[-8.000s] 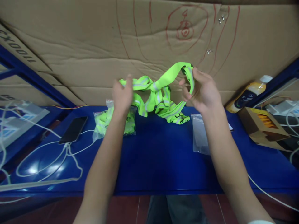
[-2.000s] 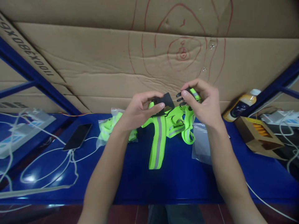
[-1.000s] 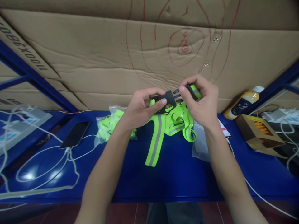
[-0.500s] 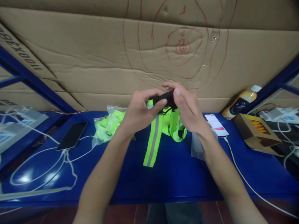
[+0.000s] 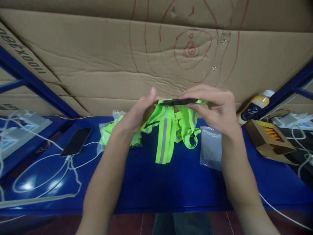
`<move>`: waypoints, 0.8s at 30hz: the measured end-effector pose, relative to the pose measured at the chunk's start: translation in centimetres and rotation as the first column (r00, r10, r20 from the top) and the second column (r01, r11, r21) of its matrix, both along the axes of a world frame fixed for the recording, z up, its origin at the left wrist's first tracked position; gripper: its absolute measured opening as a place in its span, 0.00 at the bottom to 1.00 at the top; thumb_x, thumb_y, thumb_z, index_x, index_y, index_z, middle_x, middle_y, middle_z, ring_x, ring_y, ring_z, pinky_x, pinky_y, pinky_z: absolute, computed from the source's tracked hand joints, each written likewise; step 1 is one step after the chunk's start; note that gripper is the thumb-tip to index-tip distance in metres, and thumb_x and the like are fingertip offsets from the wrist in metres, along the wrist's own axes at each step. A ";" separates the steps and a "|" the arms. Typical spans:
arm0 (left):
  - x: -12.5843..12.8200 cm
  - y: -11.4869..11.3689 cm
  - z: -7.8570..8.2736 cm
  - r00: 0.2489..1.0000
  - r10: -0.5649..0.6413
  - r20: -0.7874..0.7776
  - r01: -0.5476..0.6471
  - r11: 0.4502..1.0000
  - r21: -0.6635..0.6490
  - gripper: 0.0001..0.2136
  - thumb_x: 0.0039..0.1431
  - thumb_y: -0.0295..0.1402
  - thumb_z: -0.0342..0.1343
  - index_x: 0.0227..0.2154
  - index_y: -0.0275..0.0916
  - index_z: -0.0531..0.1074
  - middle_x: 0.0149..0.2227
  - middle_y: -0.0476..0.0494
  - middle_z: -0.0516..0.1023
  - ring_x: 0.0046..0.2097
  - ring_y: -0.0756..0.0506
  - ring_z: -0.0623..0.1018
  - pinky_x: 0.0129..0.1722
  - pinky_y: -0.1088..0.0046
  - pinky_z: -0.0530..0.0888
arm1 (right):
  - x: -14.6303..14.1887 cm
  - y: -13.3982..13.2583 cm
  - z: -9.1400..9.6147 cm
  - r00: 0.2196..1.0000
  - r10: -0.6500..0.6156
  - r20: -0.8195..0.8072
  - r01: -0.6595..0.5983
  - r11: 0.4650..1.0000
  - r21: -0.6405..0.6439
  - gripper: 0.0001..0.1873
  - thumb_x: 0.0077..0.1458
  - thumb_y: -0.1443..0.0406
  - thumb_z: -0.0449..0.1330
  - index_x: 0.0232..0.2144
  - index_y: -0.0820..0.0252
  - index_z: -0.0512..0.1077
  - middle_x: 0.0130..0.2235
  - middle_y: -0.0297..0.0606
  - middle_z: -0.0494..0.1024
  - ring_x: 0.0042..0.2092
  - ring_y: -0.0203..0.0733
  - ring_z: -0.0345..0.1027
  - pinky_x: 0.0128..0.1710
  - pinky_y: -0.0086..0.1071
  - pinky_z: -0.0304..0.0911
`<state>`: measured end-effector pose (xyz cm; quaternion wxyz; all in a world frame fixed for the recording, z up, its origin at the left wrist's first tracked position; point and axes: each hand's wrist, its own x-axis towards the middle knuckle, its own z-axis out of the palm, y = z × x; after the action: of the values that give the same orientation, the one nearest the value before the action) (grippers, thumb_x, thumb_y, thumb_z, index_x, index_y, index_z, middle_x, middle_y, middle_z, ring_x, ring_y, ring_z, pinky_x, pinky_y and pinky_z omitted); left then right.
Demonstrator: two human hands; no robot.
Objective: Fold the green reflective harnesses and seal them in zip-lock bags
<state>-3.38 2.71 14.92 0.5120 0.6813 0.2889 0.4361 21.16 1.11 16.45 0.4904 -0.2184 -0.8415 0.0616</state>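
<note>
I hold a neon-green reflective strap harness (image 5: 168, 130) above a blue shelf (image 5: 156, 182). Its black plastic buckle (image 5: 178, 102) lies flat and joined between my hands. My left hand (image 5: 137, 112) pinches the strap at the buckle's left end. My right hand (image 5: 215, 109) grips the buckle's right end, fingers over the top. Loops of strap with grey stripes hang down to the shelf.
A clear bag of green straps (image 5: 114, 132) lies behind my left hand; an empty clear bag (image 5: 211, 151) lies under my right wrist. A dark phone (image 5: 76, 142) and white cables (image 5: 49, 169) are at left. A juice bottle (image 5: 254, 104) and brown carton (image 5: 271, 140) at right.
The two buckle halves, apart a second ago, have come together. My hands turned the joined buckle flat and spread apart, and the straps now hang lower.
</note>
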 end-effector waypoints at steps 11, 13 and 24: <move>-1.5 -0.3 0.4 0.997 0.075 -0.037 -0.071 0.993 0.090 0.18 0.57 0.47 0.72 0.40 0.36 0.82 0.32 0.43 0.83 0.37 0.39 0.84 0.36 0.67 0.79 | -0.3 -0.1 0.2 0.990 0.118 0.083 -0.110 0.990 -0.089 0.24 0.65 0.59 0.69 0.63 0.45 0.78 0.66 0.39 0.78 0.68 0.54 0.72 0.69 0.51 0.66; -2.2 -0.2 0.5 0.982 0.142 -0.127 -0.105 0.960 0.260 0.17 0.60 0.45 0.72 0.43 0.37 0.83 0.39 0.42 0.85 0.42 0.40 0.83 0.42 0.68 0.78 | 0.0 -0.1 0.4 0.998 0.067 0.023 -0.063 0.988 -0.140 0.23 0.66 0.57 0.68 0.62 0.48 0.78 0.62 0.40 0.81 0.63 0.53 0.75 0.65 0.48 0.70; -1.2 0.8 -0.4 0.959 0.233 -0.164 -0.192 0.953 0.236 0.20 0.59 0.52 0.70 0.37 0.39 0.79 0.32 0.46 0.80 0.33 0.47 0.78 0.30 0.73 0.71 | -0.1 0.8 -1.2 0.984 -0.178 0.024 0.180 0.980 -0.083 0.10 0.67 0.63 0.66 0.47 0.52 0.85 0.43 0.33 0.88 0.44 0.44 0.83 0.45 0.36 0.75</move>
<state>-4.56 3.49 14.48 0.3544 0.7364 0.3588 0.4509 21.09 1.90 15.26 0.4771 -0.3142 -0.8192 0.0511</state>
